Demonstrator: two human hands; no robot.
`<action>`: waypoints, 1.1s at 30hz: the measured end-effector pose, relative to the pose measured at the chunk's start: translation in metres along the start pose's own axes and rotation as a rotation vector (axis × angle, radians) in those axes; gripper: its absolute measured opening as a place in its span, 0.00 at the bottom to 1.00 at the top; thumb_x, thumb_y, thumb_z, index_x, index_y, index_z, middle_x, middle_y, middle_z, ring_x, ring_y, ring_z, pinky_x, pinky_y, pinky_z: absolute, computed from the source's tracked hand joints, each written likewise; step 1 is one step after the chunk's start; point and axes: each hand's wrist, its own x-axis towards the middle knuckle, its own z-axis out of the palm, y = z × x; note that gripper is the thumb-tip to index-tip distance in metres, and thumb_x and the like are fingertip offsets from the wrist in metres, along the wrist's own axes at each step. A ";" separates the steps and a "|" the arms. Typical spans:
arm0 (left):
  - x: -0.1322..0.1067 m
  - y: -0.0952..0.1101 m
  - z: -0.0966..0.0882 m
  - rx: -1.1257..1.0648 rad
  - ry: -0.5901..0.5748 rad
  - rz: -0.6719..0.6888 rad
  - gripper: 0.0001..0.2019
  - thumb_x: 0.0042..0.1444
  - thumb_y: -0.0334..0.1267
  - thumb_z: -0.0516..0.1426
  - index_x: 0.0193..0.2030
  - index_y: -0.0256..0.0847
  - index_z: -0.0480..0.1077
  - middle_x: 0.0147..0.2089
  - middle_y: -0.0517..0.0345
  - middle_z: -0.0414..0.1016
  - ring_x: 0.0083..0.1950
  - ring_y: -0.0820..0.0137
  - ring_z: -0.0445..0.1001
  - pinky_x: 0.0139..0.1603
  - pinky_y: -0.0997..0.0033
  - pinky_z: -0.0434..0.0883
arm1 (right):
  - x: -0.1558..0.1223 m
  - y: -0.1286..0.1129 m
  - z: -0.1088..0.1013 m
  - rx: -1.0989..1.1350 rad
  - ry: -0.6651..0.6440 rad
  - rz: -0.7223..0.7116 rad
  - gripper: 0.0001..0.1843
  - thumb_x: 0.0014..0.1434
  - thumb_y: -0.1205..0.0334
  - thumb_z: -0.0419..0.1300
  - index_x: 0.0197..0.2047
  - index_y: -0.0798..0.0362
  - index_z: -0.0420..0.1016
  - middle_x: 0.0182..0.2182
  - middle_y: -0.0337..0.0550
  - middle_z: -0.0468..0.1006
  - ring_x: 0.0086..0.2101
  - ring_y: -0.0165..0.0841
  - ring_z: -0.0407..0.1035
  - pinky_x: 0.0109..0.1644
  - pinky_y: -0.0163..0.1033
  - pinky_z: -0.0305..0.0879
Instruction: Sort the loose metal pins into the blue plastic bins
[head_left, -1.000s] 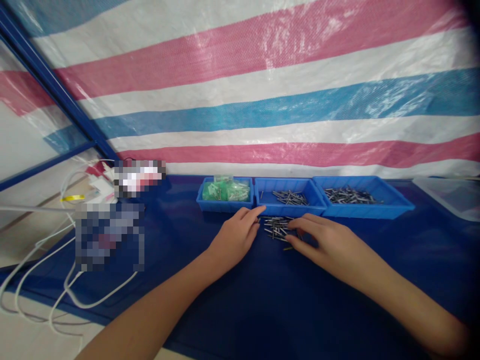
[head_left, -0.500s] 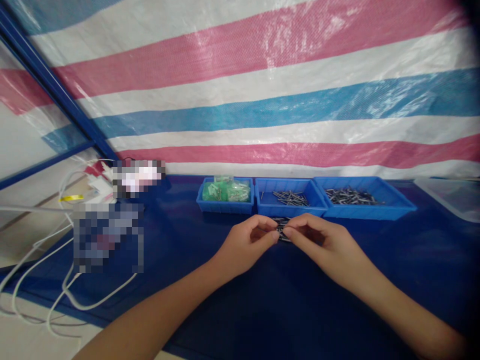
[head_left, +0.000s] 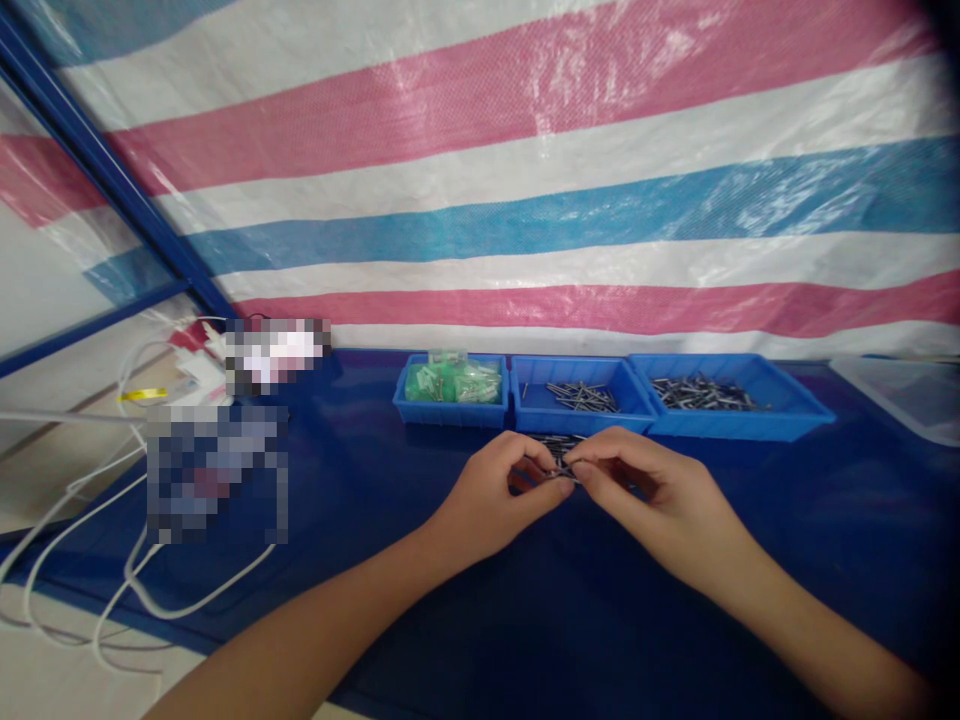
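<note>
My left hand point(head_left: 499, 492) is pinched at thumb and fingertips on thin dark metal pieces that look like screws point(head_left: 561, 472). My right hand point(head_left: 660, 492) meets it from the other side, thumb and forefinger closed on the end of one such piece. The fingertips of both hands almost touch and partly cover what they hold. Just behind them, a small pile of similar metal screws point(head_left: 553, 441) lies on the dark blue tabletop point(head_left: 525, 620).
Behind the hands stand a blue bin point(head_left: 454, 414) of green packets, a middle blue bin point(head_left: 583, 415) with loose screws, and a wider blue bin point(head_left: 750, 425) with more. A clear plastic container point(head_left: 904, 400) sits far right. White cables point(head_left: 150, 600) run along the left.
My left fingertips have shifted slightly right and down, under my right fingertips. More of the pile shows behind them. The bins have not moved.
</note>
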 end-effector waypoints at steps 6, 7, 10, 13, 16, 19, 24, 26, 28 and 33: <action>0.002 0.005 -0.006 -0.037 0.090 0.060 0.08 0.55 0.40 0.59 0.34 0.38 0.66 0.36 0.58 0.67 0.38 0.72 0.69 0.38 0.74 0.69 | 0.002 0.002 -0.002 -0.053 -0.048 0.009 0.09 0.61 0.57 0.55 0.36 0.50 0.74 0.34 0.44 0.77 0.35 0.36 0.70 0.38 0.41 0.66; 0.002 0.005 -0.006 -0.040 0.094 0.068 0.08 0.55 0.41 0.59 0.34 0.38 0.66 0.36 0.58 0.67 0.38 0.72 0.69 0.38 0.74 0.69 | 0.002 0.002 -0.001 -0.066 -0.070 0.006 0.09 0.61 0.57 0.54 0.36 0.50 0.74 0.33 0.44 0.77 0.35 0.36 0.70 0.38 0.40 0.66; 0.001 0.006 -0.006 -0.022 0.079 0.069 0.10 0.56 0.42 0.58 0.36 0.38 0.66 0.37 0.58 0.68 0.38 0.72 0.70 0.38 0.74 0.69 | 0.002 0.001 0.003 -0.013 -0.120 0.018 0.11 0.61 0.56 0.54 0.36 0.51 0.75 0.31 0.42 0.76 0.33 0.34 0.69 0.35 0.38 0.65; 0.001 0.005 -0.008 0.066 0.056 0.077 0.11 0.57 0.43 0.58 0.41 0.37 0.68 0.38 0.57 0.70 0.36 0.73 0.70 0.37 0.74 0.68 | 0.006 0.004 0.003 0.161 -0.072 0.156 0.12 0.60 0.54 0.55 0.32 0.51 0.74 0.26 0.39 0.72 0.28 0.30 0.65 0.30 0.35 0.61; 0.002 0.003 -0.010 0.259 0.020 0.138 0.11 0.59 0.41 0.56 0.45 0.37 0.70 0.40 0.55 0.72 0.39 0.71 0.70 0.43 0.71 0.68 | 0.014 0.013 -0.010 0.396 0.170 0.324 0.12 0.58 0.52 0.58 0.31 0.51 0.74 0.23 0.35 0.66 0.22 0.25 0.58 0.24 0.33 0.55; 0.004 -0.004 -0.012 0.489 -0.041 0.220 0.12 0.62 0.38 0.52 0.47 0.37 0.71 0.45 0.51 0.72 0.47 0.67 0.69 0.51 0.66 0.66 | 0.023 0.024 -0.033 0.618 0.403 0.381 0.11 0.55 0.52 0.60 0.35 0.51 0.75 0.23 0.34 0.63 0.21 0.24 0.55 0.22 0.33 0.53; 0.006 -0.016 -0.014 0.759 -0.097 0.244 0.15 0.63 0.40 0.51 0.54 0.41 0.69 0.51 0.50 0.70 0.49 0.63 0.67 0.52 0.61 0.65 | 0.028 0.032 -0.056 0.677 0.466 0.479 0.11 0.54 0.54 0.60 0.37 0.52 0.76 0.25 0.36 0.64 0.19 0.24 0.53 0.20 0.35 0.53; 0.007 -0.019 -0.015 0.803 -0.118 0.249 0.15 0.63 0.41 0.50 0.53 0.43 0.71 0.51 0.51 0.70 0.48 0.64 0.68 0.51 0.62 0.65 | 0.026 0.030 -0.050 0.635 0.406 0.487 0.11 0.54 0.53 0.60 0.36 0.52 0.76 0.24 0.36 0.64 0.19 0.24 0.53 0.20 0.34 0.51; 0.008 -0.019 -0.015 0.828 -0.127 0.252 0.14 0.64 0.42 0.50 0.50 0.43 0.72 0.49 0.53 0.71 0.47 0.65 0.68 0.49 0.63 0.65 | 0.023 0.027 -0.040 0.539 0.313 0.466 0.13 0.54 0.52 0.60 0.35 0.52 0.76 0.24 0.36 0.64 0.20 0.24 0.54 0.20 0.33 0.50; 0.009 -0.021 -0.012 0.842 -0.110 0.232 0.12 0.63 0.41 0.51 0.42 0.41 0.74 0.45 0.54 0.73 0.44 0.66 0.68 0.46 0.65 0.65 | 0.016 0.019 -0.021 0.136 0.077 0.304 0.16 0.57 0.49 0.57 0.32 0.53 0.76 0.23 0.38 0.69 0.22 0.28 0.62 0.23 0.33 0.57</action>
